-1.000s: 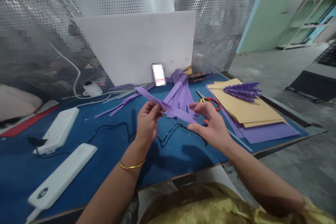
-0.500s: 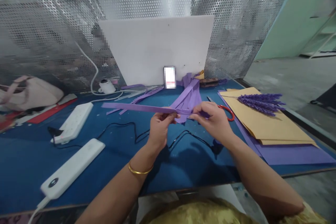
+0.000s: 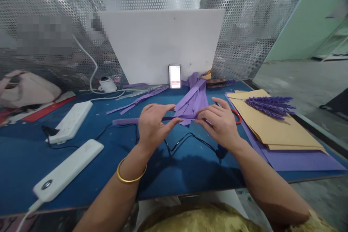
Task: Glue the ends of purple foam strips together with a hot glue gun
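A narrow, folded purple paper strip (image 3: 125,121) stretches sideways in front of me, its far end out to the left. My right hand (image 3: 219,117) pinches it between thumb and fingertips. Around its middle, my left hand (image 3: 154,123) has thumb and fingers parted; the strip runs between them and partly disappears behind the hand. Just beyond the hands lies a heap of loose purple strips (image 3: 194,94). Scissors with a red handle (image 3: 237,116) are partly hidden by my right hand.
Tan and purple paper sheets (image 3: 288,130) lie at right with purple lavender sprigs (image 3: 269,105) on top. A lit phone (image 3: 174,77) leans against a white board (image 3: 163,43). A black cable (image 3: 187,136), power strip (image 3: 72,119) and white power bank (image 3: 69,170) occupy the blue table (image 3: 114,188).
My left hand has moved left along the strip and its pinch has loosened, thumb and fingers now apart. The strip's left end has dropped lower. My right hand stays near the same place.
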The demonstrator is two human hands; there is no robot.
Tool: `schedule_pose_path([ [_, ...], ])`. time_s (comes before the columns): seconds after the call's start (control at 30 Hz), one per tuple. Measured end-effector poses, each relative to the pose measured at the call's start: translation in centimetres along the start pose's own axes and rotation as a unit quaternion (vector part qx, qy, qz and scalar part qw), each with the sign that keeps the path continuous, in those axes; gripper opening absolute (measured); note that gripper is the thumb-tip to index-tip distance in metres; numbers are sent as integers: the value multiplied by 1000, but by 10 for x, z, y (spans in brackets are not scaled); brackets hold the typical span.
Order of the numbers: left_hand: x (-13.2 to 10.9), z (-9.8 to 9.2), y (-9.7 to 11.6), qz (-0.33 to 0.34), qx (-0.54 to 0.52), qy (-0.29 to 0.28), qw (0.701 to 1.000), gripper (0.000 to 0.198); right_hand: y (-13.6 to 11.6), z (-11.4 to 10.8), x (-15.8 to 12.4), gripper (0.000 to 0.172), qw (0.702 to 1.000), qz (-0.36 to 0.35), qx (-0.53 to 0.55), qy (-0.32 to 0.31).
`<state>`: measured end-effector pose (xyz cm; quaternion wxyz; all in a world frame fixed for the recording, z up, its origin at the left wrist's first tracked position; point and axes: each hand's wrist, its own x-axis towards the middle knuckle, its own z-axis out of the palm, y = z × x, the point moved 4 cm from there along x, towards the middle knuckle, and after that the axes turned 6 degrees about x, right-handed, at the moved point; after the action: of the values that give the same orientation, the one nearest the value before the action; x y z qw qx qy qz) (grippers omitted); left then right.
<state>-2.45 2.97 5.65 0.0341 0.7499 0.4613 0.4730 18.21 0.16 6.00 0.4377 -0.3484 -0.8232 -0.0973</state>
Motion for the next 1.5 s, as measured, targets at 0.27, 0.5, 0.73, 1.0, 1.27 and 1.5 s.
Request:
schedule_pose_path([
  [0.27, -2, 15, -11, -84, 14, -141, 986, 10, -1, 5, -1, 18, 1000, -17, 0, 5],
  [0.5, -5, 19, -10, -120, -18, -142, 982, 9, 4, 9, -4, 19, 999, 30, 23, 23],
  [0.73, -5, 18, -7, -80, 35, -113, 990, 5, 11, 12, -7, 14, 994, 81, 46, 61],
  [1.0, -7, 19, -5, -89, 37, -114, 989, 14, 9, 11, -7, 15, 997, 64, 29, 40],
  [1.27, -7, 18, 0, -44, 46, -97, 993, 3, 9, 13, -7, 17, 997, 63, 30, 33],
  [1.5, -7, 20, 3, -1, 50, -88, 995, 4, 6, 12, -6, 17, 997, 60, 36, 23],
])
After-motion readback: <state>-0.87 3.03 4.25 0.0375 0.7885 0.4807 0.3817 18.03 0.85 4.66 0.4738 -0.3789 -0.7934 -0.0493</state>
